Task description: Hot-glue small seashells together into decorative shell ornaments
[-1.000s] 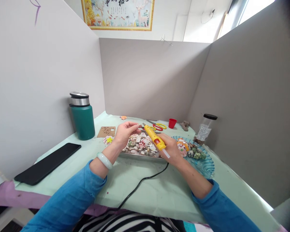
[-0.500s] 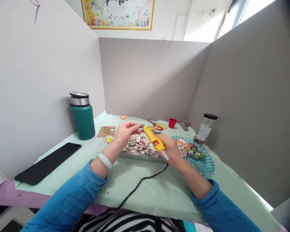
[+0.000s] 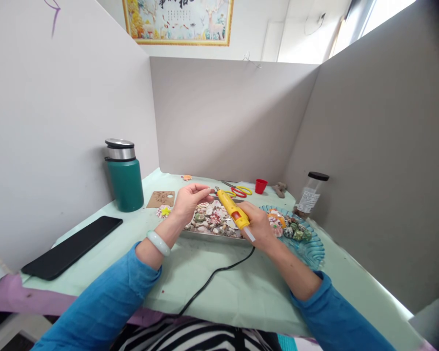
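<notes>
My right hand (image 3: 258, 225) is wrapped round a yellow hot glue gun (image 3: 231, 207), its nozzle pointing up and left and a clear glue stick (image 3: 249, 234) poking out of the back. Close to the nozzle tip, my left hand (image 3: 190, 202) pinches something small and brownish; what it is cannot be made out. Below both hands lies a metal tray (image 3: 208, 236) filled with seashells (image 3: 215, 218). The gun's black cord (image 3: 214, 274) trails toward the table's front edge.
A green bottle (image 3: 125, 180) and a black phone-like slab (image 3: 73, 247) stand left. Scissors (image 3: 241, 191), a red cup (image 3: 261, 186) and a brown card (image 3: 161, 199) lie behind. On the right are a blue plate (image 3: 316, 256) with shells and stones and a clear jar (image 3: 310, 195).
The glue gun's nozzle has shifted very slightly away from the pinched fingers of my left hand. Otherwise both hands hold nearly the same pose.
</notes>
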The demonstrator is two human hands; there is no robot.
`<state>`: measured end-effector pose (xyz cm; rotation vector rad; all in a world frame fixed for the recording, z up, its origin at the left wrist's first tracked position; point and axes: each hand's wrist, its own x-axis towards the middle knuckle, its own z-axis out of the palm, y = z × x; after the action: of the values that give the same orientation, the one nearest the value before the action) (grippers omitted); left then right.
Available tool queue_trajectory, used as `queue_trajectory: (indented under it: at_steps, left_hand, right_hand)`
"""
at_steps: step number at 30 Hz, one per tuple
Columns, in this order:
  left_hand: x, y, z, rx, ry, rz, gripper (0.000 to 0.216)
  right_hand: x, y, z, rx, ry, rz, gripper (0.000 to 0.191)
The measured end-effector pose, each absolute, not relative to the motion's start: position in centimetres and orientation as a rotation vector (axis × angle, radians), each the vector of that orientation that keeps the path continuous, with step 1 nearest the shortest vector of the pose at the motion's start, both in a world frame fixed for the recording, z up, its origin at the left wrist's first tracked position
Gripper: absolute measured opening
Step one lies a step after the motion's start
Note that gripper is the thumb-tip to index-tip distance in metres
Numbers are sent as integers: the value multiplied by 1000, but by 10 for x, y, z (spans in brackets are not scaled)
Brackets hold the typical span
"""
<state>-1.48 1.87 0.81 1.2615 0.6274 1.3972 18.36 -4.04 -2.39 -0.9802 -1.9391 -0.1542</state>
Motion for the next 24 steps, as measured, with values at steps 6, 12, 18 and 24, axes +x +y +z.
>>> queue_trajectory:
  at_steps: [6, 12, 18, 24]
  left_hand:
    - [-14, 19, 7, 1269, 624, 1392, 26]
    - [-14, 19, 7, 1296, 647, 1412, 28]
    - [-14, 17, 9, 1325, 682, 1429, 28]
    - [-12, 14, 11, 1328, 691, 1450, 29]
  right_hand:
    - [181, -43, -23, -982, -1990, -153, 25]
    - [182, -42, -24, -980, -1989, -152, 26]
    - [184, -40, -25, -1003, -1944, -164, 22]
    - [182, -44, -22, -987, -2001, -166, 24]
